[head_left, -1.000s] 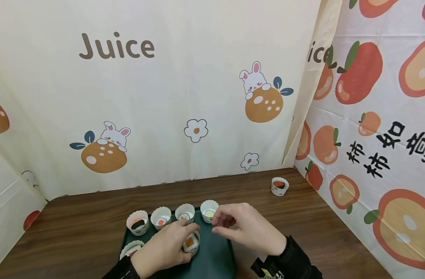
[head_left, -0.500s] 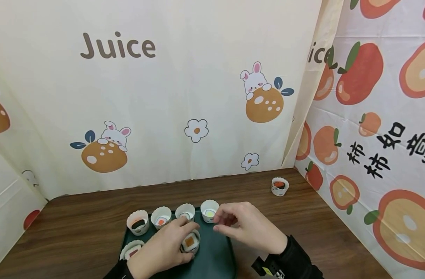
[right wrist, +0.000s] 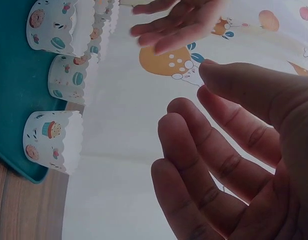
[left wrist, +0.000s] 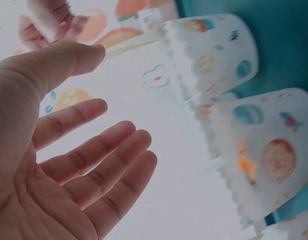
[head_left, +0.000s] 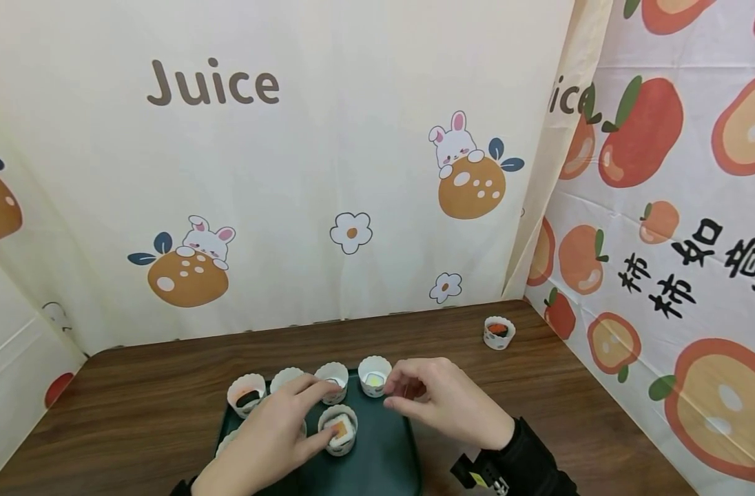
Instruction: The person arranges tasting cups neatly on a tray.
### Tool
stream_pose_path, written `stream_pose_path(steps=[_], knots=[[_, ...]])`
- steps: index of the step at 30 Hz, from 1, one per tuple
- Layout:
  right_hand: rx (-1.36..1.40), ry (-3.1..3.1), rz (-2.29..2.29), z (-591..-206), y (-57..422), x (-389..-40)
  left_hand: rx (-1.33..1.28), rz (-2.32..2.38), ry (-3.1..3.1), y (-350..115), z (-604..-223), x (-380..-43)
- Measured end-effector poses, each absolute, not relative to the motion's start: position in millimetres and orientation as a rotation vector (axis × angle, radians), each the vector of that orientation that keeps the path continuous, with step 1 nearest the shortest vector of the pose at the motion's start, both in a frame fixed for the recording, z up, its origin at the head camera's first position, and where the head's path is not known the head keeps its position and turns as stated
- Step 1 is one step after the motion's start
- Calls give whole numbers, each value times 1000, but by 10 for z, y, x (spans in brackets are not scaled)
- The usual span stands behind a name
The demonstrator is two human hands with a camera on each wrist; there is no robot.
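My left hand (head_left: 272, 430) hovers over the dark green tray (head_left: 380, 465), fingers spread, nothing in its grasp. Its thumb tip overlaps, in the head view, a paper baking cup (head_left: 339, 450) holding a white sushi-like piece with an orange centre. The left wrist view shows the bare palm and fingers (left wrist: 108, 170), apart from the patterned cups (left wrist: 274, 145). My right hand (head_left: 452, 403) is raised at the tray's right side, fingers loosely bent with nothing between them. Close by its fingertips stands a cup (head_left: 374, 379) with a pale yellow-green piece inside.
More filled cups line the tray's back edge, among them one with a black-banded piece (head_left: 247, 396) and another cup (head_left: 332, 377) farther right. A lone cup (head_left: 498, 334) with a red-orange piece stands at the wooden table's (head_left: 576, 413) back right. Printed curtains (head_left: 353, 151) hang behind.
My left hand has let go of the cup with the orange-centred piece and lifted away to the left, fingers spreading. That cup stays on the tray. The right hand has barely moved.
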State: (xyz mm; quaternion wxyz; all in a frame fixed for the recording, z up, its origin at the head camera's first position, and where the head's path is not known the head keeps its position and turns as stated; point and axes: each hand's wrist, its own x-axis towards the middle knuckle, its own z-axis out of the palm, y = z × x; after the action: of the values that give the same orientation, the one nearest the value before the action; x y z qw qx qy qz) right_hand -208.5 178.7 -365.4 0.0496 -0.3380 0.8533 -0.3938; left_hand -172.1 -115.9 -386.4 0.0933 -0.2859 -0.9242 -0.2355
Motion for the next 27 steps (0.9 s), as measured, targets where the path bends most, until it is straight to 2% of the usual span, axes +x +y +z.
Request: stream_pose_path(steps=[12,21,27], knots=[[-995,2655,-1136,-3665,1793,-2119,-555,-578,-2797,-1384,-3631,-1560],[-964,2802,-903,-3701,1874,-2146,-564,-467,-2894,-1533,-3628,-1530],[-847,3014,-734,-3762,2043,-2309,-569,-445,-2887,-1541,-3628,-1538]])
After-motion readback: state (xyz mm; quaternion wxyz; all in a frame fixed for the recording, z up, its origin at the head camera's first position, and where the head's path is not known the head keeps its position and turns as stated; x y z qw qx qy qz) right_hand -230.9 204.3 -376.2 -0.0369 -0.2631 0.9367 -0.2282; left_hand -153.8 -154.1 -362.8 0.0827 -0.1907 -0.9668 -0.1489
